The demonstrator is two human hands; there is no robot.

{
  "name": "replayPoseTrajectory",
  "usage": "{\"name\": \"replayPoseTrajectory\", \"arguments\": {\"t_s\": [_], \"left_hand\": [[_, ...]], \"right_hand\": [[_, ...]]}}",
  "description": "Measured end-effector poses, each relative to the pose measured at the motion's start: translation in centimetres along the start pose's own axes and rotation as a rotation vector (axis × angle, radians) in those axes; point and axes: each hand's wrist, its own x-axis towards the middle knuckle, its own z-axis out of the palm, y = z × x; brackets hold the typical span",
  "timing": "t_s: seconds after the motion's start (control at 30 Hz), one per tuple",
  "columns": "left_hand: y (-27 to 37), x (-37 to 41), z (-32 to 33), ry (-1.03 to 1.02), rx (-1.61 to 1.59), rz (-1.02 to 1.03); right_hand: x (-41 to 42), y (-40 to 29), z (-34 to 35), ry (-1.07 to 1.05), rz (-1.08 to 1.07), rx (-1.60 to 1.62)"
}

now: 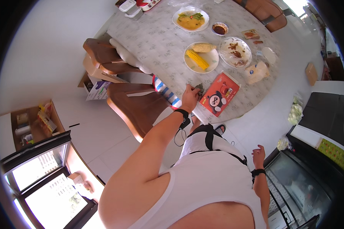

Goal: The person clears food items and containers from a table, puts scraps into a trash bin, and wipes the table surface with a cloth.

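My left hand (190,96) reaches over the table edge, its fingers closed on a small dark grey-green crumpled item (199,89). Just right of it lies a red box (220,94) with a cartoon panda on it. Above them, a plate (187,63) holds a yellow corn cob (197,59) and a paler cob (204,47). My right hand (258,156) hangs at my side off the table, its fingers apart and nothing in it.
The patterned table (157,43) also bears a plate of scraps (223,54), a soup bowl (175,20), a sauce bowl (220,29) and a crumpled bag (257,73). Wooden chairs (137,107) stand along its left edge. A glass-fronted cabinet (298,174) is at lower right.
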Motion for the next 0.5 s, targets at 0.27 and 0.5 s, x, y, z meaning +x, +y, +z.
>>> {"name": "replayPoseTrajectory", "arguments": {"t_s": [0.27,0.5], "left_hand": [[1.8,-2.4,1.7,0.013,0.079,0.077],[4.4,-3.9,5.3,0.049,0.106,0.116]], "right_hand": [[1.7,-1.2,-0.8,-0.085,-0.126,-0.091],[5.1,-11.1,5.4,-0.367,-0.193,0.161]]}}
